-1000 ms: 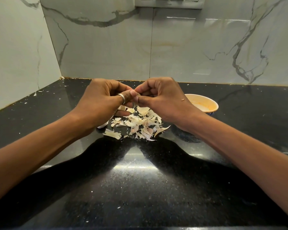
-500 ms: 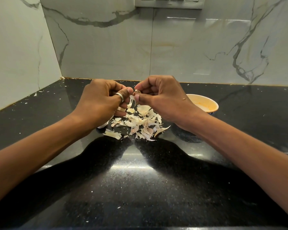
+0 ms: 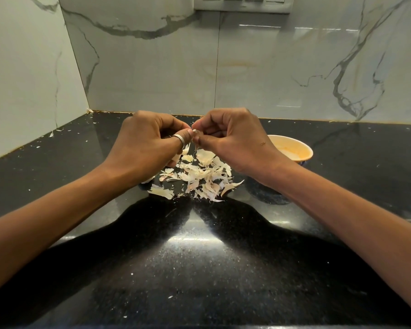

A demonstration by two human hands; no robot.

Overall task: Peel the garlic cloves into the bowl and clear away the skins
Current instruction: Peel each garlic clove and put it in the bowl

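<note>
While both my hands hover above the dark surface [image 3: 199,269], the head view shows my left hand [image 3: 142,143] and right hand [image 3: 233,141] meeting fingertip to fingertip. Each grip pinches the same garlic clove [image 3: 195,132], and only a pale sliver of it shows. A strand of skin dangles beneath, over the heap of skins [image 3: 199,176]. The bowl [image 3: 301,144] sits right of the heap, partly behind my right wrist; I can't tell its contents. To do this well, I reckon: left holds firm, right thumbnail strips, skin drops on the heap, clove goes across to the bowl.
</note>
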